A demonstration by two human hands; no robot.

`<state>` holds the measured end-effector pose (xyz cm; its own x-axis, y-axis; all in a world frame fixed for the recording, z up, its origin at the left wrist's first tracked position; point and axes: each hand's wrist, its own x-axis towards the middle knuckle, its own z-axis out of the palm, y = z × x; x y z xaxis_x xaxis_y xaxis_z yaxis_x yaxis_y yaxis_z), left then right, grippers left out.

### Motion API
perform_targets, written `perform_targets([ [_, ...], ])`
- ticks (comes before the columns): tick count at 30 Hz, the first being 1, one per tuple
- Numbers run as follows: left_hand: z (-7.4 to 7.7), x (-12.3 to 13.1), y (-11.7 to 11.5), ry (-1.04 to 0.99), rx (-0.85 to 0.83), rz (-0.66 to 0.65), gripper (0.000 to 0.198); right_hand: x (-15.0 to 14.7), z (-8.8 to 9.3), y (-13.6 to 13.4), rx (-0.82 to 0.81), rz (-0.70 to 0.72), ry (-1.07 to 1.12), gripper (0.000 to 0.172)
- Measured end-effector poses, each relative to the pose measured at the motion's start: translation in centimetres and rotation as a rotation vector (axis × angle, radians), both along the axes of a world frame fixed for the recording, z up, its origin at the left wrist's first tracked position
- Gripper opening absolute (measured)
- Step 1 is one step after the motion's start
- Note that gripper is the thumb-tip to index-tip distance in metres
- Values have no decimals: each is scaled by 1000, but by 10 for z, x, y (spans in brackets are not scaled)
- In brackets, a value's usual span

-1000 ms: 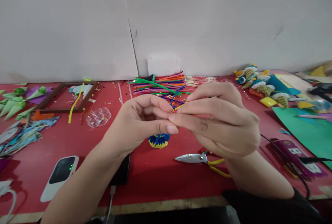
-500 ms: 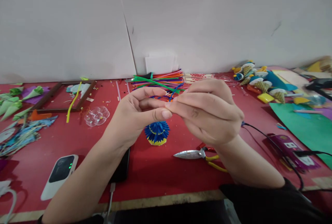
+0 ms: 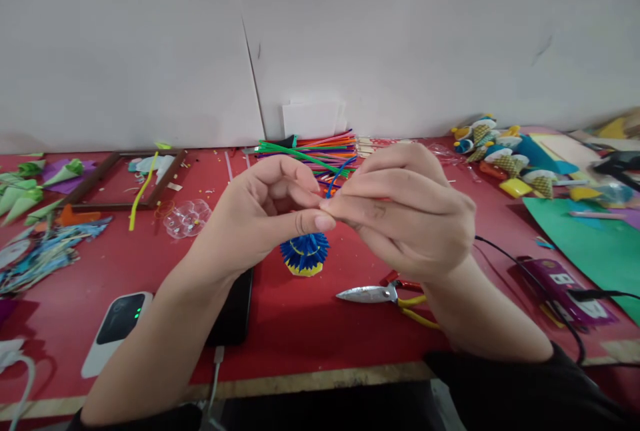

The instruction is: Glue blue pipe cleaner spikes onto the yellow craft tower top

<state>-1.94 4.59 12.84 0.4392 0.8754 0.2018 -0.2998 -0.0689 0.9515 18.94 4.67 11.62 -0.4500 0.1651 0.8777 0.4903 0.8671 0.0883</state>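
Observation:
A short blue pipe cleaner point(image 3: 334, 181) rises in a slight curve from between the fingertips of my two hands, which meet over the table. My left hand point(image 3: 280, 208) pinches its lower end between thumb and forefinger. From the other side my right hand point(image 3: 407, 211) closes on the same spot, fingers folded together; its grip hides part of the piece. Below and behind the hands stands a pleated blue paper shape on a yellow base point(image 3: 304, 258), its top covered by my left thumb. Scissors with yellow and red handles point(image 3: 385, 294) lie near my right wrist.
Coloured pipe cleaners point(image 3: 310, 151) are heaped at the back by the white wall. To the left lie a brown frame point(image 3: 110, 206), a clear bead box point(image 3: 187, 219) and a white device point(image 3: 117, 331). Small ice-cream-cone figures point(image 3: 500, 154), green paper point(image 3: 590, 244) and a purple box point(image 3: 563, 291) occupy the right.
The view has shifted very slightly. Both hands keep their pinch on the blue pipe cleaner, with the left fingers curled a little more and slightly higher.

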Motion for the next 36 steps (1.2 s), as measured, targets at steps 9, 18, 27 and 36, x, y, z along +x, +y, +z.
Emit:
perform_targets([
  [9, -2, 1, 4, 212, 27, 30, 20, 9, 8, 1, -105, 6, -41, 11],
  [18, -1, 7, -1, 151, 22, 73, 23, 10, 10, -4, -67, 37, 19, 14],
  [27, -3, 7, 2, -28, -155, -52, 25, 5, 8, -6, 47, -89, 43, 14],
  [36, -6, 4, 3, -90, -97, -121, 18, 4, 11, -9, 68, -132, -12, 22],
])
